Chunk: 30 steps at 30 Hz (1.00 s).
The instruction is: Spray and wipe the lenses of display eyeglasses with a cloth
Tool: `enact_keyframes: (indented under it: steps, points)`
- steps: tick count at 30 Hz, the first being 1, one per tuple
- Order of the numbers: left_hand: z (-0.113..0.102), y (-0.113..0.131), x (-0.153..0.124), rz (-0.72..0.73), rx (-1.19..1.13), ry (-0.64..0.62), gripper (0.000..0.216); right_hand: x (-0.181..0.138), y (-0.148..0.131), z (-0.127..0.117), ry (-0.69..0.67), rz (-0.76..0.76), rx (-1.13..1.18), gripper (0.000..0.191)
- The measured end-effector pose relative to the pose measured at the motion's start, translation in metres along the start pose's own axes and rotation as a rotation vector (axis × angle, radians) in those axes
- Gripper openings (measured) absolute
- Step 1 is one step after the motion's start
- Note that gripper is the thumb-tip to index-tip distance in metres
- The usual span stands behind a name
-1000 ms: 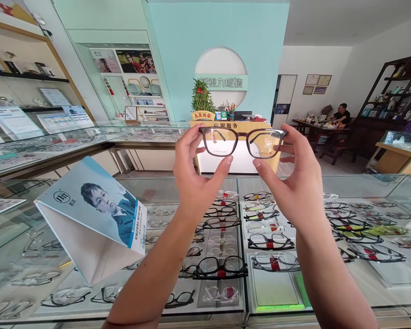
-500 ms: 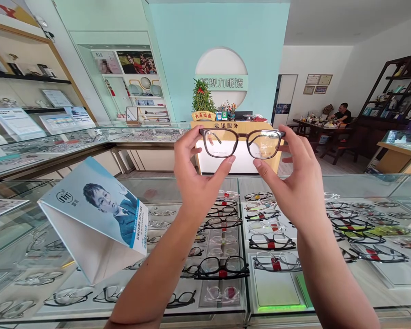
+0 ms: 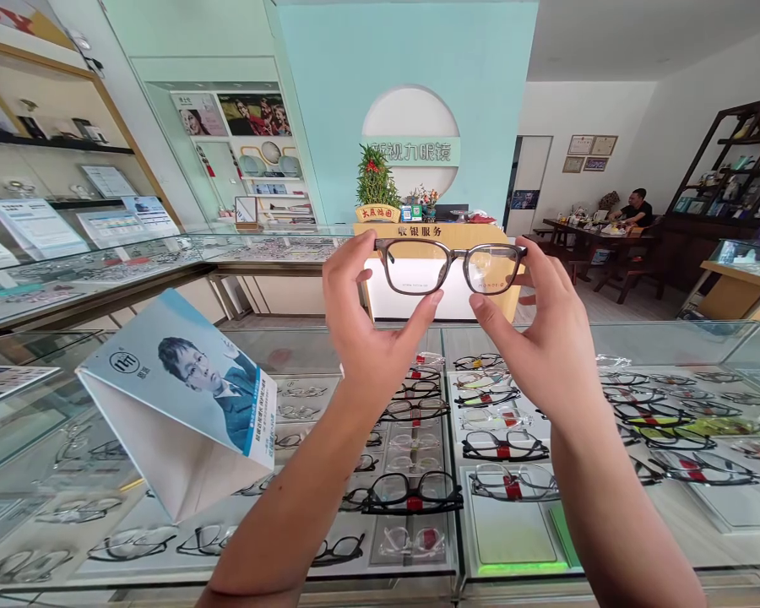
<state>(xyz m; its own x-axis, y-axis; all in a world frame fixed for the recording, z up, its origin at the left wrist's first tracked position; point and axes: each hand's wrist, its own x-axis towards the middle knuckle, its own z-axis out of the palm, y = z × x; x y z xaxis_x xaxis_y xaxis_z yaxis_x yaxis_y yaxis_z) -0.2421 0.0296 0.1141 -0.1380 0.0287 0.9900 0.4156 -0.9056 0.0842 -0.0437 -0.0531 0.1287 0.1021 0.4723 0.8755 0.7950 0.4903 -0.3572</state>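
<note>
A pair of dark-framed eyeglasses is held up above the glass counter, with its lens side towards me and faint print on the clear lenses. My left hand is closed on the left end of the frame, thumb below the left lens and index finger at the upper corner. At the other end my right hand grips in the same way, its thumb under the right lens. Both hands are apart from the counter. The temples are mostly hidden behind the lenses and fingers.
Below lies a glass display case with rows of eyeglasses inside. A folded advertising card stands on its left part. Beyond is a cashier desk with a potted plant. A person sits far right.
The eyeglasses have turned slightly, so the right lens looks narrower and the bridge sits a little farther right. Both hands keep their hold.
</note>
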Motion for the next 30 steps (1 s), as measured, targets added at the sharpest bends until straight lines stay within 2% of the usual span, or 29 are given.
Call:
enact_keyframes:
  steps: [9, 16, 24, 30]
  points:
    - [0.000, -0.003, 0.000, 0.010, -0.001, 0.003, 0.080, -0.001, 0.000, 0.000, 0.020, -0.016, -0.027, 0.069]
    - [0.005, -0.011, -0.004, -0.125, -0.139, -0.058, 0.074, 0.000, -0.005, -0.004, 0.026, -0.016, -0.006, 0.071]
    - [0.008, -0.018, -0.003, -0.141, -0.094, -0.116, 0.073, 0.000, -0.006, -0.005, 0.026, -0.015, 0.008, 0.072]
    - [0.010, -0.016, -0.003, -0.103, -0.156, -0.071, 0.074, -0.001, -0.005, -0.005, 0.002, -0.013, 0.005, 0.076]
